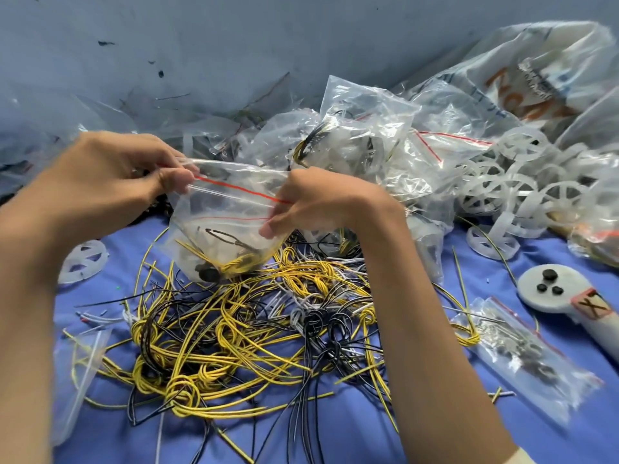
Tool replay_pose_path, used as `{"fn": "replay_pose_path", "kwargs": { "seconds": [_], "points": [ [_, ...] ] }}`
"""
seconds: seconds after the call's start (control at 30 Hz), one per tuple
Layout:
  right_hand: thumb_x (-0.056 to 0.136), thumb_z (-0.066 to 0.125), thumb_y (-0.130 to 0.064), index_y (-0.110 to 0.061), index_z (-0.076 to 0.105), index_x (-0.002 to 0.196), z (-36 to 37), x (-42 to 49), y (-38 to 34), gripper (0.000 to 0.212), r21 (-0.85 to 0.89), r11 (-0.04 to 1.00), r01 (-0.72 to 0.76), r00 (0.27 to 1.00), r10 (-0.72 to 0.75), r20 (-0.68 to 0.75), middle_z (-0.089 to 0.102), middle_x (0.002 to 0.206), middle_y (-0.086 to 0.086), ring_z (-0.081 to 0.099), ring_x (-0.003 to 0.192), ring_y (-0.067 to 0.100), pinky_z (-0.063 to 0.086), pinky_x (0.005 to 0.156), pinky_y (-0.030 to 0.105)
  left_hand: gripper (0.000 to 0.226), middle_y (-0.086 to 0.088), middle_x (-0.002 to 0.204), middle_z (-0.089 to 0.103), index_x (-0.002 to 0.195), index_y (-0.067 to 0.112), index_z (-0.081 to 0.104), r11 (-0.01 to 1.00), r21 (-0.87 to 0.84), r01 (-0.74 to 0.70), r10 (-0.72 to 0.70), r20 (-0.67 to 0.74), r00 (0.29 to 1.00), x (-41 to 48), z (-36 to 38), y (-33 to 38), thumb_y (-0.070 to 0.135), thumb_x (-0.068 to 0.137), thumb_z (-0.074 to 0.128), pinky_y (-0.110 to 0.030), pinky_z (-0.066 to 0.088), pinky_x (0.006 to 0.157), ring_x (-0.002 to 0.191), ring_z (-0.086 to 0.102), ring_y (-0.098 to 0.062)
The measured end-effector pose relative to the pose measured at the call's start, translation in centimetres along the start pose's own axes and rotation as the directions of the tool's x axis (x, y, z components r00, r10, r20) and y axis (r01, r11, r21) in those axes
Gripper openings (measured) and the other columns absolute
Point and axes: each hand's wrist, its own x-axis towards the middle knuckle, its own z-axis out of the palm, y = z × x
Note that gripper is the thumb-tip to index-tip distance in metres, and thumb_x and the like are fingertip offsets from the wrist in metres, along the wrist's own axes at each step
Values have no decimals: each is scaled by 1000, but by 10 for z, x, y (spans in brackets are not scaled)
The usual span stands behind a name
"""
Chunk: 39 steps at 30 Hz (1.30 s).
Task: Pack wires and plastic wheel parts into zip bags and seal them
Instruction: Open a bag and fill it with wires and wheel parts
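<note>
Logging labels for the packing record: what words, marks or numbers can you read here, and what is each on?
"X", black, on the red-edged tag of the white paddle-shaped tool.
Orange letters on the large plastic sack: upside down, creased, unreadable.
Small blue print beside them: too blurred.
Held zip bag: red stripe only, no text.

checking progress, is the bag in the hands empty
No, yellow and black wires lie at the bottom of the bag.
</note>
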Motion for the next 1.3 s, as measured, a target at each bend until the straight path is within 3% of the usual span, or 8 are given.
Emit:
{"fn": "replay_pose_path", "kwargs": {
  "seconds": [0.2,0.37,0.53,0.67,0.9,1.07,1.17,1.3],
  "points": [
    [79,70,-8,-5,74,88,-3,2,3,10,120,979,166,951,-127,-282,74,86,6,68,83,15,52,81,32,37,8,87,70,85,44,68,997,23,72,-66,-212,975,6,-5,-31,76,71,57,-46,55,80,83,66,-24],
    [80,69,-3,0,72,86,-5,2,-4,7,230,925,301,857,-157,-490,72,74,9,67,63,13,53,61,25,36,16,83,66,93,44,65,988,-9,153,-145,-385,911,12,-8,-58,74,79,52,-25,50,77,77,61,-3],
    [73,76,-9,-3,74,84,-10,6,-16,12,101,909,405,595,-178,-784,71,77,6,59,65,11,47,67,16,48,6,82,67,90,32,63,981,-51,187,-194,-310,931,19,-24,-75,76,75,53,-13,46,62,68,59,-4],
    [74,77,-8,-2,74,89,-11,1,0,16,189,938,290,770,-112,-628,71,84,10,63,74,21,51,74,25,37,15,75,69,86,33,65,989,-99,107,-124,-186,975,5,-8,-48,65,68,70,-21,49,61,60,60,3],
    [75,77,-15,-16,67,101,-17,-4,27,28,383,881,278,804,6,-595,60,107,6,62,96,19,52,82,23,20,22,77,66,83,41,58,993,-122,1,-52,-415,908,14,-3,-42,58,74,65,-35,53,67,72,61,-3],
    [78,75,-18,-8,66,97,-14,-12,37,24,516,844,146,941,44,-337,68,83,3,66,77,16,57,77,35,27,25,80,68,93,47,56,983,-180,26,-72,-255,964,5,-6,-35,45,72,72,-42,49,78,71,62,7],
    [73,75,-32,-10,70,92,-16,-17,38,29,520,836,174,968,-49,-246,69,72,-2,64,64,6,52,64,23,25,27,76,67,84,43,62,983,-179,44,-79,-196,977,0,-8,-29,22,77,75,-18,51,77,69,61,11],
    [62,79,-41,-20,68,98,-19,-26,36,43,525,832,177,984,-161,-76,72,90,6,63,80,19,48,82,47,27,28,62,63,74,30,59,982,-173,78,-116,-225,967,-4,-5,-17,8,80,72,-1,40,59,57,57,12]
  ]
}}
